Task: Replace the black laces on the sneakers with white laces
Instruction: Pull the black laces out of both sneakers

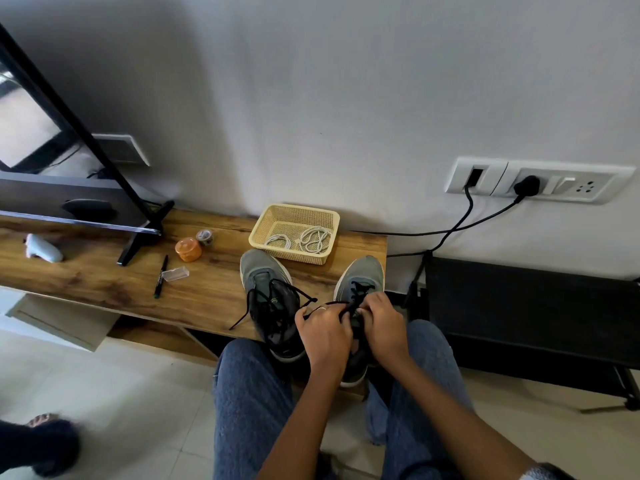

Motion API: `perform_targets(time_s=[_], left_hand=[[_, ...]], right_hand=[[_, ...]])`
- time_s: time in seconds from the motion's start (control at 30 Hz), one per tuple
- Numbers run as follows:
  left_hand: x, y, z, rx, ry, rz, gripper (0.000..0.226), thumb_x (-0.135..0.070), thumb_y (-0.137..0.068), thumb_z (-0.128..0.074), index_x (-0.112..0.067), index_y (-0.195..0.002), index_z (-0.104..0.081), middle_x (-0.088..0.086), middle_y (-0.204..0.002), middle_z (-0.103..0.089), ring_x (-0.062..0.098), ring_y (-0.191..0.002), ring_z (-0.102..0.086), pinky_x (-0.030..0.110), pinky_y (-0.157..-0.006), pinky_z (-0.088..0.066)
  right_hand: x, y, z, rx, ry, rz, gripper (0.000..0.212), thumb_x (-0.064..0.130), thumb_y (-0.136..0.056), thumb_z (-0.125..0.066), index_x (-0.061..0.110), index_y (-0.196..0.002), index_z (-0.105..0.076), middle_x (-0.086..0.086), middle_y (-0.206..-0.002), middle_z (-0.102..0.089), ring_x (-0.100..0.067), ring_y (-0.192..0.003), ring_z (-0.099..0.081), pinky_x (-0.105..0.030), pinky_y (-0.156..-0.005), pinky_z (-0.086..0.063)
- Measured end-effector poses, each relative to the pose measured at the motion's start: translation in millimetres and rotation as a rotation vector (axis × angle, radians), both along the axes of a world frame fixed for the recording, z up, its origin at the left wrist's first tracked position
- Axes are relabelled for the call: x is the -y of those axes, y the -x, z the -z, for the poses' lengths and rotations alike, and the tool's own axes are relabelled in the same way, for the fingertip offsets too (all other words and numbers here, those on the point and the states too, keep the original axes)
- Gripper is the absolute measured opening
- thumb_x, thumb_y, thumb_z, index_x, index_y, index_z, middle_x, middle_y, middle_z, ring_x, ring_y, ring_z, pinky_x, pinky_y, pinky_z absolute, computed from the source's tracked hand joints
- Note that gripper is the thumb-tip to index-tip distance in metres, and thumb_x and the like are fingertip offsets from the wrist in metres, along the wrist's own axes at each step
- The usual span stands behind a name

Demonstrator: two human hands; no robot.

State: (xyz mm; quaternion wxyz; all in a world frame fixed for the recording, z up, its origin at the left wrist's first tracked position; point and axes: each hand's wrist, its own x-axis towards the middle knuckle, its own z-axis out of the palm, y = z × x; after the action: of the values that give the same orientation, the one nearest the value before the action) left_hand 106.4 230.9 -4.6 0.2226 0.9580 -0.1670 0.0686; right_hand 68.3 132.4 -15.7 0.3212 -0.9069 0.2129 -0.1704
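On the right sneaker [360, 285], both hands pinch black lace [346, 308].

The wooden table [214, 289] bears two sneakers [268, 289], basket [294, 216], pen [161, 277], orange jar [188, 249].

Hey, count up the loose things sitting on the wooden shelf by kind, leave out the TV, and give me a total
Sneakers: 2, left one and right one
Basket: 1
White lace bundles in the basket: 2
Small round containers: 2, orange and grey
Pen: 1
Clear plastic case: 1
Pale blue device: 1
Total: 10
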Motion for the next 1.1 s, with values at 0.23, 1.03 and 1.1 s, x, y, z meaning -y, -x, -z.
perform_targets(time_s=[0.23, 1.03, 1.1], left_hand=[[-2, -5, -5, -0.07, 0.02, -0.025, 0.02, -0.031, -0.091, -0.057, -0.027, -0.104, -0.071, -0.004, -0.093, -0.073, 0.012, -0.091, -0.064, 0.03, -0.106, -0.021], [-6, -4, -11, -0.211, -0.042, -0.024, 0.025, -0.032, -0.094, -0.05, -0.026, -0.109, -0.068, -0.004, -0.1, -0.071, 0.012, -0.098, -0.061, 0.03, -0.105, -0.023], [-8, -6, -12, -0.219, -0.032, -0.037, 0.024, -0.032, -0.094, -0.051, -0.025, -0.109, -0.069, -0.004, -0.1, -0.071, 0.012, -0.097, -0.061, 0.029, -0.105, -0.024]], right_hand=[[3, 2, -3, 0.224, -0.86, 0.477, 0.014, 0.001, -0.094, -0.051, 0.006, -0.08, -0.049, -0.011, -0.089, -0.058, -0.02, -0.08, -0.063, -0.037, -0.071, -0.057], [-8, 0, -20, -0.028, 0.21, -0.023, 0.016, 0.012, -0.085, -0.065, 0.014, -0.07, -0.059, 0.001, -0.071, -0.059, -0.02, -0.076, -0.054, -0.037, -0.074, -0.041], [-7, 4, -16, 0.057, 0.04, 0.032, 0.017, 0.01, -0.087, -0.062, 0.013, -0.07, -0.059, 0.003, -0.072, -0.059, -0.016, -0.075, -0.051, -0.03, -0.069, -0.042]])
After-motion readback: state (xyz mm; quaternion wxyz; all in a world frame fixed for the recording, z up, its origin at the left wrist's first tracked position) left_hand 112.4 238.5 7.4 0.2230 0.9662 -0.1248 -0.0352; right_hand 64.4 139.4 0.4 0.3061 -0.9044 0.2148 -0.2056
